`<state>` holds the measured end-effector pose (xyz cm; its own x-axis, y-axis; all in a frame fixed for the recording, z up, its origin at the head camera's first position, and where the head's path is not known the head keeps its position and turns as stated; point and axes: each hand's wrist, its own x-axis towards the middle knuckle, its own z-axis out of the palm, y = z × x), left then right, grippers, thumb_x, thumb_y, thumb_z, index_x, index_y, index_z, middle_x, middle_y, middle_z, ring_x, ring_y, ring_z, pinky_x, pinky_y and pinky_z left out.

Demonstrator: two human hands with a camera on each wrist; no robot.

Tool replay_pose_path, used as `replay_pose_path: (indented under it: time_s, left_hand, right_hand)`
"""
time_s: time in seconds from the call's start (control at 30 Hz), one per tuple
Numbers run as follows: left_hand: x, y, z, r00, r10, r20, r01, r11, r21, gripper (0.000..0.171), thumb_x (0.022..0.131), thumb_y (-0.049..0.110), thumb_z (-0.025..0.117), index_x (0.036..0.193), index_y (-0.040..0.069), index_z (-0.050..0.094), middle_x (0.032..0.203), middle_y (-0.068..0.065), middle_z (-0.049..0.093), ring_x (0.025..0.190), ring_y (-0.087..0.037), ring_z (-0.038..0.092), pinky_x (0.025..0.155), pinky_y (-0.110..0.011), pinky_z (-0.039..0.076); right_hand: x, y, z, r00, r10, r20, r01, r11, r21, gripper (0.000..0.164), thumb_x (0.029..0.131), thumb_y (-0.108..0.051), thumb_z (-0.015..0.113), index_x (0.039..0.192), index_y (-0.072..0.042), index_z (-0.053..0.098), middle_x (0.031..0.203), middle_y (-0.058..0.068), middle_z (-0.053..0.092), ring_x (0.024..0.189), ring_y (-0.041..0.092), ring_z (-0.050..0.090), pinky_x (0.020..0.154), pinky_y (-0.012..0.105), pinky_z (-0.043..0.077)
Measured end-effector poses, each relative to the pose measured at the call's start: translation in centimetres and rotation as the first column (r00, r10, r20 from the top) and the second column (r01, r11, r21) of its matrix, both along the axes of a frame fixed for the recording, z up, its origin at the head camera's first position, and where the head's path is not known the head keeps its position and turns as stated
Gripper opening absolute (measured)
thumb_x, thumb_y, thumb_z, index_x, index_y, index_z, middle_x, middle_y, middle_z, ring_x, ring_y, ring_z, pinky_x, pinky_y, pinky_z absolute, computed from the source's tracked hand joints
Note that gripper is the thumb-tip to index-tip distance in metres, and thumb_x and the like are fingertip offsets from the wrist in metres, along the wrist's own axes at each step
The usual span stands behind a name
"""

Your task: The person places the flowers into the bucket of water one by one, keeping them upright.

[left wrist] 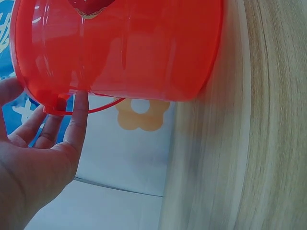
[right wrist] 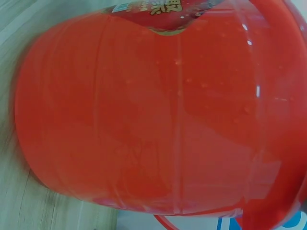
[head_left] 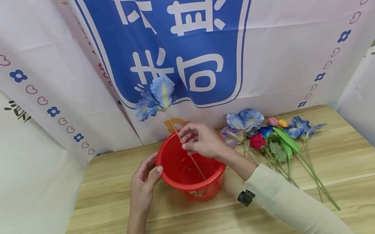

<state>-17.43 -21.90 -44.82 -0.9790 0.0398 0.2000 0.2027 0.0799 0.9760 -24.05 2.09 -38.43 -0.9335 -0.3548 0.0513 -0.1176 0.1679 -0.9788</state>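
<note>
A red plastic bucket (head_left: 206,189) stands upright on the wooden table. My left hand (head_left: 142,186) holds its left rim, thumb at the near side and fingers around the handle lug. The left wrist view shows this hand (left wrist: 45,155) beside the bucket wall (left wrist: 129,52). Over the bucket's opening, my right hand (head_left: 203,141) pinches the thin stem of a blue artificial iris (head_left: 162,92). The bloom rises above the hand to the left, and the stem's lower end reaches down inside the bucket. In the right wrist view the bucket's outer wall (right wrist: 139,110) fills most of the picture.
Right of the bucket lie several artificial flowers: blue and purple irises (head_left: 245,120), a red rose (head_left: 258,142) and tulips with green leaves (head_left: 287,140). Their stems point toward the near side of the table (head_left: 205,228). A printed cloth backdrop (head_left: 274,62) hangs behind the table.
</note>
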Motion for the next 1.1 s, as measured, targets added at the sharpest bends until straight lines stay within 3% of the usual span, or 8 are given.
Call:
replay_pose_path:
  time_s: [0.17, 0.4, 0.5, 0.7, 0.9, 1.1]
  left_hand:
    - [0.01, 0.0, 0.0, 1.0, 0.001, -0.003, -0.001, 1.0, -0.004, 0.046, 0.106, 0.01, 0.065, 0.151, 0.001, 0.057, 0.144, -0.018, 0.06, 0.125, -0.011, 0.063, 0.094, -0.021, 0.064]
    - [-0.02, -0.02, -0.09, 1.0, 0.001, -0.004, -0.001, 1.0, -0.005, 0.046, 0.107, 0.01, 0.064, 0.151, 0.003, 0.058, 0.144, -0.017, 0.06, 0.126, -0.012, 0.062, 0.094, -0.021, 0.064]
    - [0.06, -0.01, -0.04, 1.0, 0.001, -0.004, -0.001, 1.0, -0.008, 0.046, 0.107, 0.01, 0.064, 0.151, 0.002, 0.057, 0.145, -0.019, 0.06, 0.126, -0.012, 0.062, 0.094, -0.021, 0.063]
    - [-0.02, -0.04, -0.01, 1.0, -0.001, -0.003, 0.001, 1.0, -0.005, 0.046, 0.107, 0.01, 0.064, 0.152, 0.002, 0.057, 0.146, -0.019, 0.059, 0.127, -0.012, 0.061, 0.095, -0.021, 0.063]
    - [-0.11, 0.06, -0.03, 1.0, -0.003, -0.014, 0.003, 1.0, 0.019, 0.047, 0.105, 0.005, 0.065, 0.151, -0.002, 0.056, 0.141, -0.014, 0.062, 0.126, -0.009, 0.063, 0.094, -0.022, 0.064]
    - [-0.05, 0.04, 0.02, 1.0, -0.001, -0.01, 0.001, 1.0, 0.01, 0.048, 0.105, 0.006, 0.064, 0.151, -0.002, 0.056, 0.144, -0.019, 0.06, 0.126, -0.009, 0.062, 0.094, -0.022, 0.064]
  right_hand:
    - [-0.13, -0.21, -0.08, 1.0, -0.005, 0.03, 0.005, 1.0, 0.012, 0.032, 0.096, 0.006, 0.073, 0.128, 0.005, 0.067, 0.109, 0.017, 0.07, 0.091, 0.031, 0.073, 0.078, 0.04, 0.07]
    - [-0.23, -0.47, -0.15, 0.998, -0.014, 0.055, 0.01, 0.998, 0.069, 0.032, 0.095, 0.005, 0.076, 0.126, 0.001, 0.068, 0.108, 0.016, 0.072, 0.086, 0.022, 0.074, 0.081, 0.044, 0.07]
    - [-0.22, -0.59, -0.13, 0.997, -0.024, 0.076, 0.016, 0.994, 0.107, 0.031, 0.095, 0.003, 0.077, 0.124, -0.002, 0.069, 0.107, 0.015, 0.072, 0.087, 0.026, 0.076, 0.082, 0.045, 0.07]
    - [-0.28, -0.7, -0.21, 0.997, -0.034, 0.063, 0.022, 0.983, 0.184, 0.03, 0.094, 0.002, 0.078, 0.123, -0.003, 0.071, 0.108, 0.014, 0.074, 0.092, 0.031, 0.077, 0.074, 0.034, 0.069]
    - [-0.25, -0.36, -0.35, 0.996, -0.089, -0.014, 0.09, 0.957, 0.275, 0.034, 0.092, -0.007, 0.082, 0.125, -0.005, 0.072, 0.119, 0.014, 0.076, 0.103, 0.026, 0.075, 0.088, 0.037, 0.068]
    - [0.26, 0.1, 0.14, 0.995, -0.097, -0.007, 0.096, 0.96, 0.262, 0.039, 0.092, -0.009, 0.082, 0.13, -0.004, 0.07, 0.125, 0.017, 0.075, 0.11, 0.029, 0.074, 0.093, 0.04, 0.067]
